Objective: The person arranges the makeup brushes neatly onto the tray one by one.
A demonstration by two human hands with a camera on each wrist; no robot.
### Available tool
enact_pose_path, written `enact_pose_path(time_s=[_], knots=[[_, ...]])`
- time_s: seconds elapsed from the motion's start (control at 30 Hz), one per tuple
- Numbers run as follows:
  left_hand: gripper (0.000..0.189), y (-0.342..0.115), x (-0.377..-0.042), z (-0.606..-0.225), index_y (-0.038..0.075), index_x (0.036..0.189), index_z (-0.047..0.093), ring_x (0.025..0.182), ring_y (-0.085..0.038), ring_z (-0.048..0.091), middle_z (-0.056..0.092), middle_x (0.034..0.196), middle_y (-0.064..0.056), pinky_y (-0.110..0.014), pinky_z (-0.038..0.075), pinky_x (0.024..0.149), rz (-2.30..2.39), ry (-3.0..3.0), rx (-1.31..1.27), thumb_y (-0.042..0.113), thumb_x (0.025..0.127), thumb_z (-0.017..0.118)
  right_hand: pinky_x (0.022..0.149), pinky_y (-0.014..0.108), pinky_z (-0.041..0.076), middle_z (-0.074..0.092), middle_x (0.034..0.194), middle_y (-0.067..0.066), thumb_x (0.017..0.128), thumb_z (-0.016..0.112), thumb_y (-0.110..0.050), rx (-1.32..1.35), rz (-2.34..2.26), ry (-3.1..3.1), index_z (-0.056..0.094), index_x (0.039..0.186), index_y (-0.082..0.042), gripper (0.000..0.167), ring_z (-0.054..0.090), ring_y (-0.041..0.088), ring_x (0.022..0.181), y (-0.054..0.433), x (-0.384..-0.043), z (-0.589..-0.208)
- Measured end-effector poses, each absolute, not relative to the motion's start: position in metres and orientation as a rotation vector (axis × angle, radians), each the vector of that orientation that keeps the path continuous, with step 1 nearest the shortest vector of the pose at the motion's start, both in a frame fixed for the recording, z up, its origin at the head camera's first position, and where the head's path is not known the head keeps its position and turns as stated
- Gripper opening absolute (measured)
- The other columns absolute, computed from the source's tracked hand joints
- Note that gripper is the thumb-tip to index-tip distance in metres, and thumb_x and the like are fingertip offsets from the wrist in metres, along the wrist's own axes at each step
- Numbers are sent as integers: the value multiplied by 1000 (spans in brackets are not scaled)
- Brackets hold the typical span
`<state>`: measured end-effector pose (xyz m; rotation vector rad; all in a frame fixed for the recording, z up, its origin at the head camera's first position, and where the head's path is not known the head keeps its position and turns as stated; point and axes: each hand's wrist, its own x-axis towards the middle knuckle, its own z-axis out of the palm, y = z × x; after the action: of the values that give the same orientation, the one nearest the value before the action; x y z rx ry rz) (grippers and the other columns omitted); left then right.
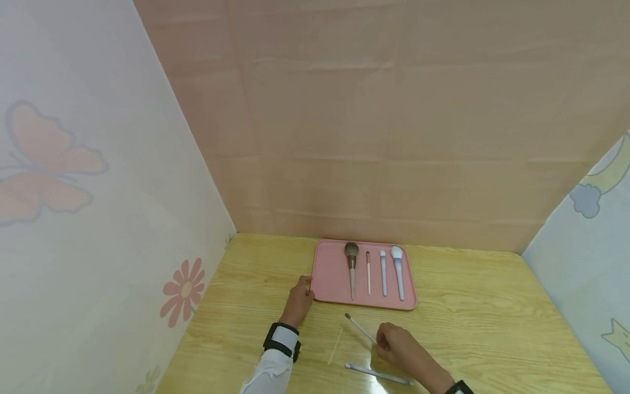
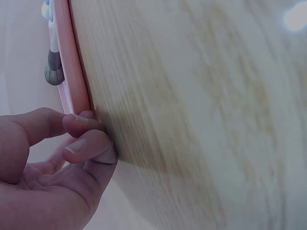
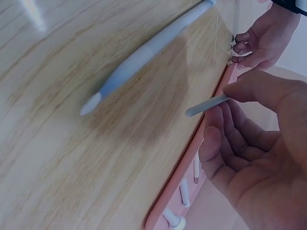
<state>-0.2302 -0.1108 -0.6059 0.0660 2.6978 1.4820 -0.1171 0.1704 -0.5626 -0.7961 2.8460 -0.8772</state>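
Observation:
My right hand [image 1: 401, 347] pinches a slim makeup brush [image 1: 363, 331] by its pale handle, its small dark tip angled toward the tray. In the right wrist view, the handle's end [image 3: 207, 105] sticks out between thumb and fingers. My left hand [image 1: 298, 302] holds the left edge of a pink tray [image 1: 326, 273], fingers curled at the rim in the left wrist view. On the tray lie a large dark brush [image 1: 351, 257], a thin dark-tipped brush [image 1: 368, 276], a small white-tipped brush [image 1: 384, 276] and a large white-tipped brush [image 1: 398, 273], side by side.
A blue-white makeup brush [image 1: 378, 374] lies on the wooden table [image 1: 467, 312] nearest me. Left of the held brush is a thin pale line [image 1: 336, 345]; what it is I cannot tell. Behind the tray rises a tan wall covering [image 1: 315, 137], with printed white panels at both sides.

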Motion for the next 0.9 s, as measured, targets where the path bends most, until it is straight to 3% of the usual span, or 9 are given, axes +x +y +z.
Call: enact_pose_path(time_s=[0.57,0.9], knots=[[37,-111,-229,-605,-4,131,53,61,-14,48,61,77,-8,-27,38,55,1507,2716,65,0,95,55,58,20,47,58,75,-5,83,70,-4,-693,-945,2873,62,84,-8,9,50,-1,67,165,-130,-559],[36,-110,-231,-606,-2,130,54,60,-13,46,57,73,-5,-26,37,53,1499,2719,14,1,94,56,56,21,45,57,71,-4,80,70,-2,-647,-966,2964,60,80,-7,10,48,-2,64,154,-139,-553]])
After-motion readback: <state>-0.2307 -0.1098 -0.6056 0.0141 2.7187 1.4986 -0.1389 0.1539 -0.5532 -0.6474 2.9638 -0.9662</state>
